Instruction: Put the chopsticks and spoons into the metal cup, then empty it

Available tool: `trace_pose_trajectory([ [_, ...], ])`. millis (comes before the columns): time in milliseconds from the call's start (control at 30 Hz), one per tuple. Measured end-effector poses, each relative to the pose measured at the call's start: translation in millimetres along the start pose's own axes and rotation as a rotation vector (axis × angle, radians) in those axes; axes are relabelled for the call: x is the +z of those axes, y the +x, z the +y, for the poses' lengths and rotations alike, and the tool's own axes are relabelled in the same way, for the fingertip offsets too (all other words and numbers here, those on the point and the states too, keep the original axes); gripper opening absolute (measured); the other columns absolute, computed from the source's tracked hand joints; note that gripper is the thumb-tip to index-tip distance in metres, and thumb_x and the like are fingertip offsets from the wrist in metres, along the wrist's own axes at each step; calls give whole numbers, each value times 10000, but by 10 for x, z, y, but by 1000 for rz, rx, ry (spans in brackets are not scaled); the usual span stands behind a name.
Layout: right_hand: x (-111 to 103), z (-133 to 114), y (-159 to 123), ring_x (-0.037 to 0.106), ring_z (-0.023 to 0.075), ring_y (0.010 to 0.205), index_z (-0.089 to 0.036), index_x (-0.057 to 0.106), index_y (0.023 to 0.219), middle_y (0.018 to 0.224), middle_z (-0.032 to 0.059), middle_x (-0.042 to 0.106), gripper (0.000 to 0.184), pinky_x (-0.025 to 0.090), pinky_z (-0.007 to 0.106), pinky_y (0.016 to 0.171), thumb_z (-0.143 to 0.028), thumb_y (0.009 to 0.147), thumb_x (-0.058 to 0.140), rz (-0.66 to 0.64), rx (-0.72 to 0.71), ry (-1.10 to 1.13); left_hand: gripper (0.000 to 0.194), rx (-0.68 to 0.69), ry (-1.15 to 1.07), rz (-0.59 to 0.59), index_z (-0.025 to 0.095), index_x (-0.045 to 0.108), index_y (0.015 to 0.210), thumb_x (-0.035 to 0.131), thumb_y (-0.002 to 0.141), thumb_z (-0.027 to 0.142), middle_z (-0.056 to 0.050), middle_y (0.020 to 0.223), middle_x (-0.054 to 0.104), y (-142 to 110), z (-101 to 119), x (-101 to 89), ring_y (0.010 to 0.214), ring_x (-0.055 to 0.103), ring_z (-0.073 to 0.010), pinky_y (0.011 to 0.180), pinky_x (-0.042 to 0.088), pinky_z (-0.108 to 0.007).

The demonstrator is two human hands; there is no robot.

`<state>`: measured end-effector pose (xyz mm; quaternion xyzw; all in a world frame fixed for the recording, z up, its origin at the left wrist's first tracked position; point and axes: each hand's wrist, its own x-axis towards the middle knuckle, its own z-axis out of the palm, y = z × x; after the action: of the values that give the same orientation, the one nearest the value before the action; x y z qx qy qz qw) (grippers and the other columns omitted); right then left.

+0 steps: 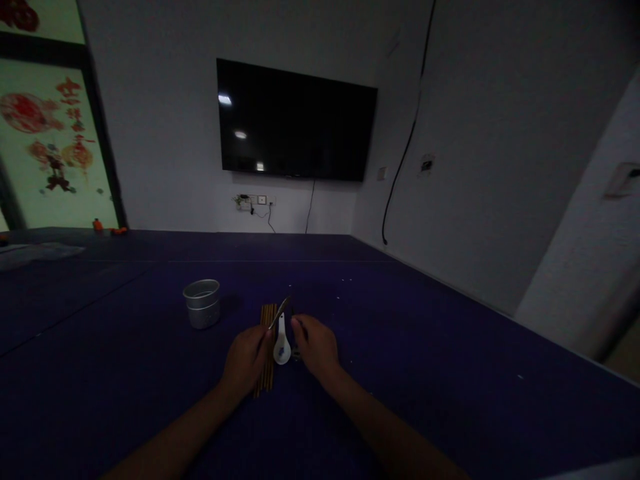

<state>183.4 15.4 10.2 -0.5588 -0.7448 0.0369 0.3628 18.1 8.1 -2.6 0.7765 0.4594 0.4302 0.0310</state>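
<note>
My left hand [249,353] is closed around a slim metal utensil [281,311] that points up and to the right. Whether it is a knife or a spoon I cannot tell. Under and beside that hand lies a row of several wooden chopsticks [267,375]. A white soup spoon [282,351] with a blue mark in its bowl lies between my hands, handle pointing away. My right hand [315,341] has its fingers closed on a thin dark utensil, mostly hidden. Something small and shiny [296,354] shows beside that hand, too dim to name.
A grey metal cup [202,308] stands upright to the left on the purple surface [150,387]. Small white specks lie about. Orange objects [98,225] and clear plastic [40,252] are at the far left. A television [297,123] and a hanging cable [400,167] are on the walls.
</note>
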Motion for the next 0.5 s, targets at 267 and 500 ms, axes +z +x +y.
trace_pose_trajectory([
  [267, 44, -165, -149, 608, 164, 878, -197, 622, 1023, 972, 55, 668, 307, 443, 271, 788, -395, 883, 435, 109, -79, 497, 316, 234, 157, 39, 168, 588, 912, 300, 913, 300, -87, 820, 657, -17, 2, 10, 728, 598, -190, 660, 439, -321],
  [500, 44, -182, -120, 486, 113, 576, -197, 501, 679, 613, -28, 510, 326, 385, 216, 540, -461, 860, 436, 132, -31, 701, 299, 373, 203, 32, 169, 581, 939, 304, 918, 280, -80, 777, 637, -38, 47, -8, 720, 578, -182, 665, 429, -323],
])
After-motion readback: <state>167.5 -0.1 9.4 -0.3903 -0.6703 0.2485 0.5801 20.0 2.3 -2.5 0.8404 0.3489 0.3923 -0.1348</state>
